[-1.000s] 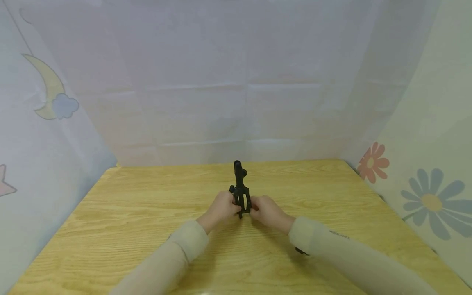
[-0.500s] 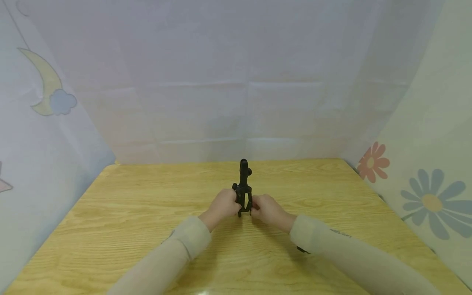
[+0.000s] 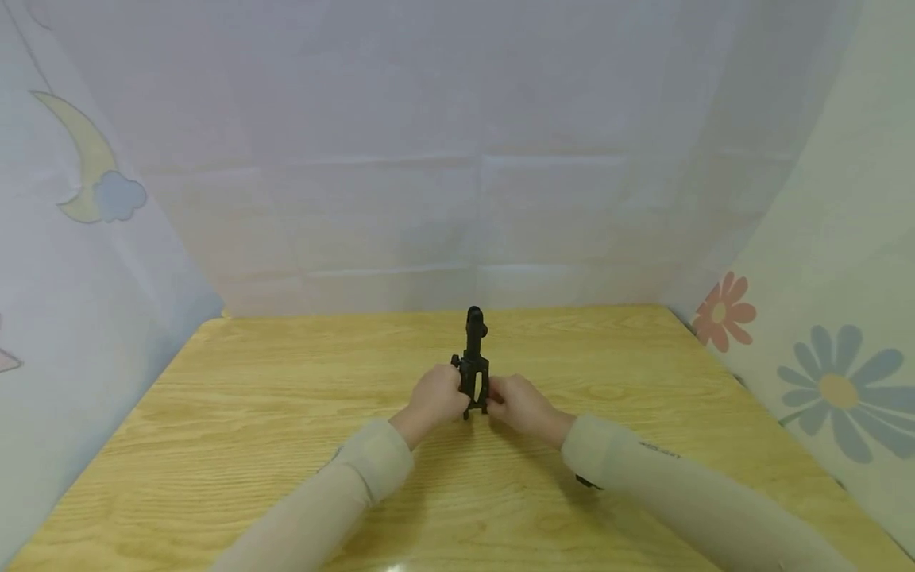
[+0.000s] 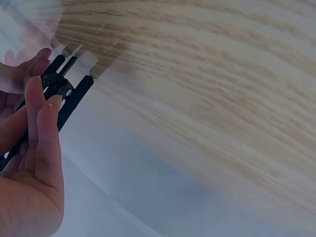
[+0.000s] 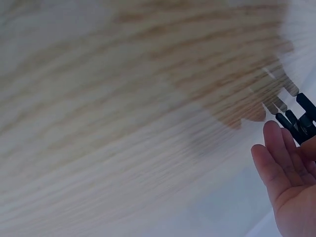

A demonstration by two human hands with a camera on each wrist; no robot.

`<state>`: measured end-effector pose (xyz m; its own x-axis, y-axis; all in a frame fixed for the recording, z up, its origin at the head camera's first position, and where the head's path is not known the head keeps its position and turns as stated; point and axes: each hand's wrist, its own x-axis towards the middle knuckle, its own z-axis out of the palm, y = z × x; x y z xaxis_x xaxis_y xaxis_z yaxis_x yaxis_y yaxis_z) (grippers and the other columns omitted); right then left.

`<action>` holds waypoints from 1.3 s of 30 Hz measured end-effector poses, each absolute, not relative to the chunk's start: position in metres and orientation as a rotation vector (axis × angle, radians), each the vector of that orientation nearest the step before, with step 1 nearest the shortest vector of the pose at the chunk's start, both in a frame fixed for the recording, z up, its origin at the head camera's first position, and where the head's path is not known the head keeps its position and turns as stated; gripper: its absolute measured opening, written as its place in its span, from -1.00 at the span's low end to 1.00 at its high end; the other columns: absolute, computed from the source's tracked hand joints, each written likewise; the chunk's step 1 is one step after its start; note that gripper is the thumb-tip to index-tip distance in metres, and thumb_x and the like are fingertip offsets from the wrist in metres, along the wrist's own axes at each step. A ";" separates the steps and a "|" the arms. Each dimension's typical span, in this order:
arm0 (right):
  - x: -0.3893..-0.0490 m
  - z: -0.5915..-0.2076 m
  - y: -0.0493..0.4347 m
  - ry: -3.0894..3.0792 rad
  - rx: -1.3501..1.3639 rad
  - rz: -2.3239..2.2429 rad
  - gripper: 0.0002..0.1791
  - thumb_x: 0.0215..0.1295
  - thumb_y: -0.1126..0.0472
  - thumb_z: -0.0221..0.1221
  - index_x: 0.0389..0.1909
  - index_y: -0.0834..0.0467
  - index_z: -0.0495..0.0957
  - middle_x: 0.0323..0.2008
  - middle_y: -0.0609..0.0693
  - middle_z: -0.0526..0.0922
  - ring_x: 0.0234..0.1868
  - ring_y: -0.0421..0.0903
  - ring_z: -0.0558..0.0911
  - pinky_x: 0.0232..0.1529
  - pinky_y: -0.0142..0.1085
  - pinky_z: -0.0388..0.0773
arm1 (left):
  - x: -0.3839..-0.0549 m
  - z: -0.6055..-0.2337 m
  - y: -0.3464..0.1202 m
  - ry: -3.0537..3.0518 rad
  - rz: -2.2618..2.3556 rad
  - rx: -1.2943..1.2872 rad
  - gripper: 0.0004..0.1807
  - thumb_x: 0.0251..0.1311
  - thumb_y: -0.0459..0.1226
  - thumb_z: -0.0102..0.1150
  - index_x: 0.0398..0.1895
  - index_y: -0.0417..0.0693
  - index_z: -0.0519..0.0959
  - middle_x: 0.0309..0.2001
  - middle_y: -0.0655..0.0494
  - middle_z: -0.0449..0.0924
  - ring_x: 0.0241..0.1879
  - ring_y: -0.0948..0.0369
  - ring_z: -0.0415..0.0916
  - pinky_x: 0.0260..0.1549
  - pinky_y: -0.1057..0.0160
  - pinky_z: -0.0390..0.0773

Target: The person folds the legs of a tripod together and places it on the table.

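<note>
A black tripod-like stand stands upright near the middle of the table, a side knob near its top and slim legs below. My left hand grips its left side; in the left wrist view the fingers curl round the dark legs, whose ends point at the table. On the other side, my right hand pinches the right leg low down. The right wrist view catches only part of the stand at its edge, beside the thumb and the fairly straight other fingers of that hand. Its exact kind is unclear.
The wood-grain table reflects the legs and hands. A pale cloth backdrop rises behind its far edge. Printed side panels stand left and right, one with a moon, the other with flowers.
The stand has shifted slightly right and turned a little, and the gap seen between its legs has narrowed. Both hands keep their hold; the left has moved slightly right.
</note>
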<state>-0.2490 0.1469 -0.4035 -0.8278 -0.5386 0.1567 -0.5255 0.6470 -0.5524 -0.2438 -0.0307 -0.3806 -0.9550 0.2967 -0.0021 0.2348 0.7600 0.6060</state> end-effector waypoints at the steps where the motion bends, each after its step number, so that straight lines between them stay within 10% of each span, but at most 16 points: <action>1: -0.249 -0.404 0.146 2.842 -0.920 -0.919 -0.92 0.31 0.48 0.15 -0.27 0.33 0.61 -0.54 -0.01 0.64 -0.57 -0.28 0.37 -0.49 -0.44 0.36 | -0.244 -0.380 -0.031 2.846 0.982 0.428 -0.80 0.05 -0.52 0.20 -0.69 -0.23 0.59 -0.67 0.05 0.56 -0.68 0.21 0.33 -0.67 0.36 0.26; 26: -0.277 -0.396 0.159 2.729 -1.375 -0.549 -0.83 0.31 0.32 0.25 -0.13 0.23 0.73 -0.21 0.05 0.80 -0.17 -0.08 0.77 -0.08 -0.34 0.67 | -0.251 -0.383 -0.035 2.747 1.037 0.508 -0.79 0.20 -0.48 0.26 -0.60 -0.31 0.63 -0.65 -0.03 0.63 -0.58 0.19 0.50 -0.53 0.33 0.42; 39: -0.281 -0.397 0.154 2.516 -0.720 -0.996 -0.42 0.30 0.32 0.32 0.31 0.36 0.42 0.21 0.27 0.59 0.29 0.23 0.52 0.36 0.16 0.33 | -0.253 -0.389 -0.039 2.727 1.101 0.488 -0.91 0.28 -0.42 0.26 -0.28 -0.33 0.70 -0.43 -0.06 0.70 -0.54 0.15 0.59 -0.51 0.28 0.51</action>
<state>-0.2810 0.1542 -0.3974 -0.8137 -0.5681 -0.1230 -0.3299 0.6257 -0.7069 -0.2528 -0.0390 -0.3894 -0.9339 0.3565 -0.0255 0.2388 0.6756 0.6975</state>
